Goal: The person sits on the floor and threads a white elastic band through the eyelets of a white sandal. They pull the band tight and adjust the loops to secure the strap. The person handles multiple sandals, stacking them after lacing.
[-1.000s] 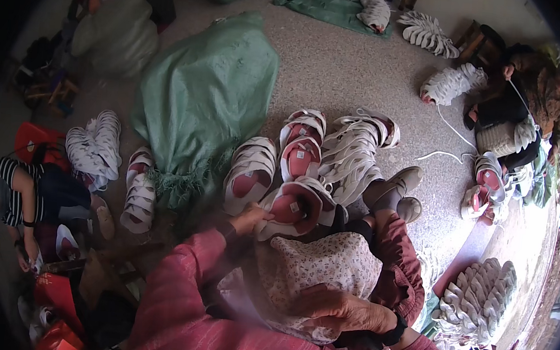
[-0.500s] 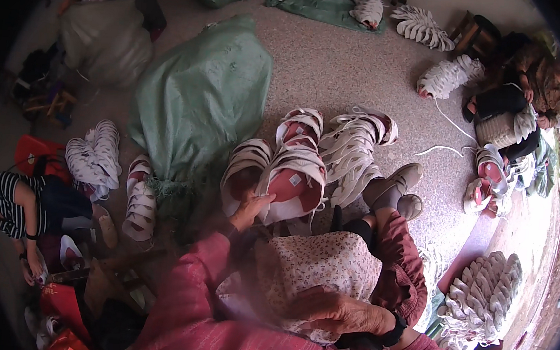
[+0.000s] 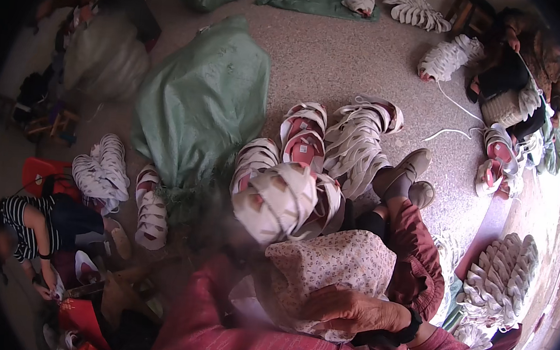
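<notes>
Hiding the left hand is a white shoe upper (image 3: 272, 204), grip unclear there and in the right hand (image 3: 356, 310).

Room over the gray floor (image 3: 341, 61) beside the big green sack (image 3: 201, 90), but white shoes (image 3: 358, 148) in the way.

White shoe upper (image 3: 274, 202) now outside up, no longer inside up
</notes>
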The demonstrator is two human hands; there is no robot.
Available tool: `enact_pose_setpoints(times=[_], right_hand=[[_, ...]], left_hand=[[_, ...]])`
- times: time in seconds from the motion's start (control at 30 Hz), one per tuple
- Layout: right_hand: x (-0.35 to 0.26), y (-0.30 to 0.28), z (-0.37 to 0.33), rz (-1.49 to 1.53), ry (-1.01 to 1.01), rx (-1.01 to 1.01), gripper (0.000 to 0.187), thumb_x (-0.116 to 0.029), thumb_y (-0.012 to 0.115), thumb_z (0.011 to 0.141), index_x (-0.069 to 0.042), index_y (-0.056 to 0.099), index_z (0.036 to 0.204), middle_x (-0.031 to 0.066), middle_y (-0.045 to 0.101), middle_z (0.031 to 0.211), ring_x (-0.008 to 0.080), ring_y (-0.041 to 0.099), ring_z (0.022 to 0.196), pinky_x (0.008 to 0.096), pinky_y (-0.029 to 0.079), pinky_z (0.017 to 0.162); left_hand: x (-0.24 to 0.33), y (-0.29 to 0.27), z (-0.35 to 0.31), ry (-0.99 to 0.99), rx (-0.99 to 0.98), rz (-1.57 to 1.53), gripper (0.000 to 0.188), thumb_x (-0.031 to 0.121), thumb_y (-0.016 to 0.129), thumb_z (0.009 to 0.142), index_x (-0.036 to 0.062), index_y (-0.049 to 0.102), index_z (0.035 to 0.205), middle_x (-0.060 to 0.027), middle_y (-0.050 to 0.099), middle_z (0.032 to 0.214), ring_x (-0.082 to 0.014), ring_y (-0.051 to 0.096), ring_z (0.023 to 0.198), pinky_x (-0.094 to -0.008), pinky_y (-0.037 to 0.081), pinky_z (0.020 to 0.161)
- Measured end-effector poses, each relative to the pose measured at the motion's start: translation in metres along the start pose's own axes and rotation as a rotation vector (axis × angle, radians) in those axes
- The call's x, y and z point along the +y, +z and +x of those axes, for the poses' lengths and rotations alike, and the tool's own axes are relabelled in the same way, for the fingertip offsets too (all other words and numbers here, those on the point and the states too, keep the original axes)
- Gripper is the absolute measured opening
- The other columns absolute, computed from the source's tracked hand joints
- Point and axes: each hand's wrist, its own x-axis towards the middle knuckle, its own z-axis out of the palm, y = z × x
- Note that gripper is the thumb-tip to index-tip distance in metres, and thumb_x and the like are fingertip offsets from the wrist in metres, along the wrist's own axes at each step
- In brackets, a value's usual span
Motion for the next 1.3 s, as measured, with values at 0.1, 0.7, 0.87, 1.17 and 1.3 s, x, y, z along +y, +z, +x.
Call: enact_pose_setpoints(times=[0.1, 0.7, 0.87, 1.17, 1.3], right_hand=[[-0.003, -0.003, 0.002, -0.008, -0.007, -0.008, 0.022, -0.009, 0.064, 0.094, 0.005, 0.065, 0.111, 0.0196, 0.064, 0.123, 0.0394, 0.054, 0.126, 0.0511, 0.040, 0.109], [0.001, -0.010, 0.006, -0.030, 0.026, 0.006, 0.032, -0.012, 0.066, 0.094, 0.002, 0.064, 0.122, 0.0178, 0.065, 0.122, 0.0371, 0.055, 0.126, 0.0492, 0.039, 0.110], [-0.002, -0.010, 0.010, -0.024, 0.024, -0.015, 0.032, -0.012, 0.065, 0.094, 0.002, 0.064, 0.123, 0.0181, 0.065, 0.124, 0.0372, 0.054, 0.127, 0.0496, 0.038, 0.110], [0.006, -0.006, 0.005, -0.036, 0.002, 0.011, 0.034, -0.013, 0.063, 0.095, 0.002, 0.063, 0.125, 0.0186, 0.064, 0.127, 0.0373, 0.054, 0.127, 0.0501, 0.037, 0.111], [0.003, -0.005, 0.007, -0.029, 0.021, 0.029, 0.034, -0.012, 0.065, 0.094, 0.002, 0.063, 0.125, 0.0183, 0.064, 0.127, 0.0369, 0.054, 0.128, 0.0498, 0.036, 0.112]], left_hand=[[-0.020, 0.020, 0.013, 0.132, -0.012, 0.152, 0.073, 0.016, 0.084, 0.077, 0.0031, 0.050, 0.139, -0.0099, 0.064, 0.124, -0.0209, 0.062, 0.112, -0.0345, 0.049, 0.099], [0.012, 0.059, 0.082, -0.055, -0.268, 0.142, 0.095, 0.016, 0.088, 0.069, 0.0032, 0.037, 0.148, -0.0143, 0.056, 0.136, -0.0261, 0.057, 0.122, -0.0367, 0.045, 0.106], [-0.053, 0.069, 0.111, -0.010, 0.063, 0.816, 0.071, 0.021, 0.081, 0.076, 0.0013, 0.050, 0.137, -0.0204, 0.064, 0.123, -0.0324, 0.064, 0.113, -0.0420, 0.048, 0.098], [-0.063, 0.038, -0.007, 0.062, -0.113, 0.131, 0.078, 0.021, 0.082, 0.076, 0.0015, 0.043, 0.141, -0.0235, 0.059, 0.129, -0.0356, 0.059, 0.119, -0.0429, 0.046, 0.101], [-0.083, 0.045, 0.003, 0.047, 0.060, 0.129, 0.081, 0.021, 0.082, 0.076, 0.0017, 0.041, 0.142, -0.0241, 0.057, 0.131, -0.0360, 0.057, 0.122, -0.0430, 0.045, 0.102]])
